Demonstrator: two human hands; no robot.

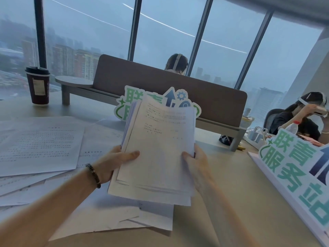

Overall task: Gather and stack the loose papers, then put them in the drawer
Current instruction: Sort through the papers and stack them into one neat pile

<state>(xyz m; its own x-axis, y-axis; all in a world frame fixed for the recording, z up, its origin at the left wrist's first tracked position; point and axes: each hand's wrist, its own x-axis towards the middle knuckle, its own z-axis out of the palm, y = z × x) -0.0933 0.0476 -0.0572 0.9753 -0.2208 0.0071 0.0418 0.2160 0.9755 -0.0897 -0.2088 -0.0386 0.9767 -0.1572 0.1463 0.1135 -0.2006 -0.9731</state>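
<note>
Your left hand [114,163] and right hand [195,162] each pinch a side of the gathered stack [156,148], held above the desk [222,175]. Its edges sit uneven — a sheet could slide out. Loose sheets [39,143] lie at nine o'clock — ungathered.

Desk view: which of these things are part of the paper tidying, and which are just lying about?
Part of the job:
stack of papers, gripped by the left hand and the right hand
loose sheets spread on the desk

Just lying about:
coffee cup
green sign
power strip
plastic bottle
</note>
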